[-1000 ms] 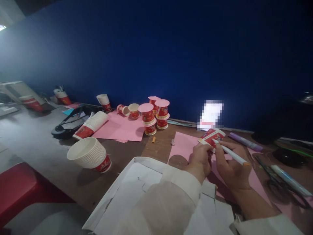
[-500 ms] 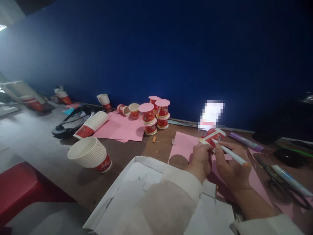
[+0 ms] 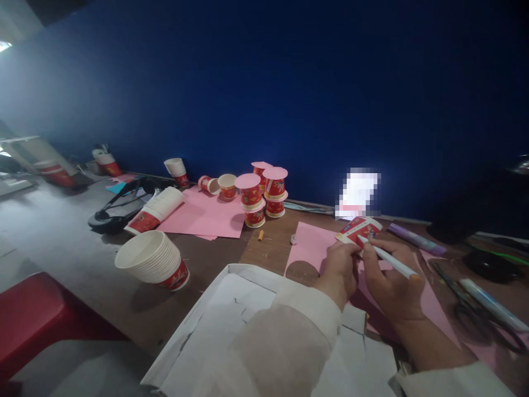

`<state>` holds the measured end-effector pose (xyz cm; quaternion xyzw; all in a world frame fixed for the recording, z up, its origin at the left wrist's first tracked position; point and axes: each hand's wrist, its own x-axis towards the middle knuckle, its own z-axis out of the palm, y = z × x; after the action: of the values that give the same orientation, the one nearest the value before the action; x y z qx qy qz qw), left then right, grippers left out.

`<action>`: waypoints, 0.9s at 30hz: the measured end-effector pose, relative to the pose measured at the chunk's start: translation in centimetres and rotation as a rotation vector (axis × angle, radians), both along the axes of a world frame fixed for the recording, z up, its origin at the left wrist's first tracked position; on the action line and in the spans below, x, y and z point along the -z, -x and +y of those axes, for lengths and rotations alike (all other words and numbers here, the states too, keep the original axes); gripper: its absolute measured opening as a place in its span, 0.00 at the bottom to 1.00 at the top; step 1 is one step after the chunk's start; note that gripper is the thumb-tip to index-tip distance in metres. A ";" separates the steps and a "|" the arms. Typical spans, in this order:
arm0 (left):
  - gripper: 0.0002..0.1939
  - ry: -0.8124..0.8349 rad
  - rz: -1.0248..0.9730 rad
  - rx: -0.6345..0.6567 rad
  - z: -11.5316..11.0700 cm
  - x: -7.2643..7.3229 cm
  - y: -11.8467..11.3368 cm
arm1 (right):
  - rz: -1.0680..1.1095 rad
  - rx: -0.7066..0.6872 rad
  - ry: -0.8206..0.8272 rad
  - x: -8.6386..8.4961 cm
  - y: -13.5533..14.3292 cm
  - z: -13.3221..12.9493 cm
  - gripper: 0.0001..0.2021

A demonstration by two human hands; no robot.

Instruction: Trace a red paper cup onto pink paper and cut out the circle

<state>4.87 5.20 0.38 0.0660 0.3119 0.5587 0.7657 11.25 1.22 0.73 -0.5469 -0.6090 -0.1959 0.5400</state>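
Observation:
My left hand (image 3: pixel 339 271) is closed on the near edge of a red-and-white paper cup (image 3: pixel 356 228), which is tilted over the pink paper. Between the thumb and fingers of my right hand (image 3: pixel 394 286) is a white marker (image 3: pixel 395 261) with an orange end. Its tip meets the red printed side of the cup; whether it touches I cannot tell. Under both hands lies a sheet of pink paper (image 3: pixel 312 240) with a round cut-out. The lower part of the cup is hidden behind my fingers.
Stacked red cups with pink paper discs (image 3: pixel 250 193) stand near the blue partition (image 3: pixel 248 82). Nested paper cups (image 3: pixel 151 259) stand at left. Scissors (image 3: pixel 469 309) and a purple tube (image 3: pixel 417 239) lie right. A white cardboard box lid (image 3: pixel 215 309) sits in front, a red stool (image 3: pixel 37 309) lower left.

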 end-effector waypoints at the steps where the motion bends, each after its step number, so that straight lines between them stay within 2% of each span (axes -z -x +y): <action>1: 0.14 -0.014 0.004 0.014 0.0 0.0 0.0 | 0.000 -0.001 -0.001 0.0 0.0 0.0 0.07; 4: 0.13 -0.067 0.005 0.052 -0.2 0.0 0.3 | 0.006 0.004 -0.004 0.0 0.1 0.0 0.07; 14: 0.18 -0.124 -0.082 0.028 -0.2 -0.5 0.5 | 0.100 0.001 0.041 -0.4 -0.1 0.1 0.13; 21: 0.17 -0.082 -0.024 0.044 -0.5 -0.3 0.5 | 0.021 -0.018 -0.006 -0.2 0.1 0.0 0.07; 27: 0.18 -0.116 -0.062 0.031 -0.5 -0.5 0.5 | -0.007 0.008 -0.042 -0.4 0.1 0.1 0.07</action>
<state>4.39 4.71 0.88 0.0979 0.2542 0.5655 0.7785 11.18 1.33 1.17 -0.5371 -0.6045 -0.2125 0.5485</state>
